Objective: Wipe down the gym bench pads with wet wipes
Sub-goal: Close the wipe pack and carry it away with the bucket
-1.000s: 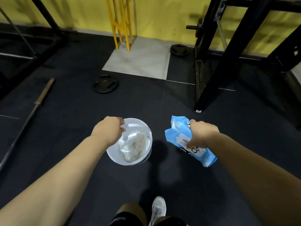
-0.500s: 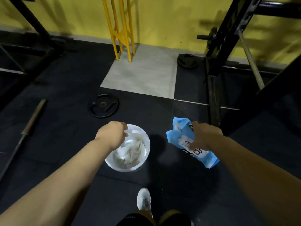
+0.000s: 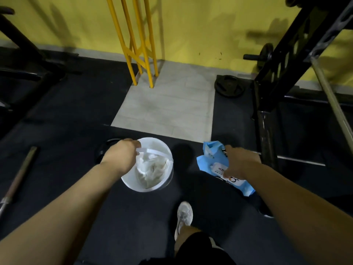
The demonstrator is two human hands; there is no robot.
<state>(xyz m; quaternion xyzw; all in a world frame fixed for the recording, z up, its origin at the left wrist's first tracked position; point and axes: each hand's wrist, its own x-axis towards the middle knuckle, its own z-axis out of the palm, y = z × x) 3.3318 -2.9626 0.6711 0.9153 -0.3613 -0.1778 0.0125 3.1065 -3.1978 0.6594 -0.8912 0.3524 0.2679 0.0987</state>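
Observation:
My left hand (image 3: pixel 121 155) grips the thin white handle of a small white bucket (image 3: pixel 131 183), which hangs in the air in front of me. Crumpled white used wipes (image 3: pixel 150 169) lie inside the bucket. My right hand (image 3: pixel 239 162) holds a light blue pack of wet wipes (image 3: pixel 210 155) by its middle, to the right of the bucket. No bench pad is in view.
The floor is black rubber with a grey tile patch (image 3: pixel 168 106) ahead. A yellow frame (image 3: pixel 139 43) stands at the yellow wall. A black rack (image 3: pixel 271 88) stands right, weight plates (image 3: pixel 229 86) lie near it, a barbell (image 3: pixel 17 180) lies left. My white shoe (image 3: pixel 183 215) steps forward.
I have walked forward toward the wall: the grey tile and yellow frame are nearer, and the floor plate is now behind my left hand. Both hands keep their grips.

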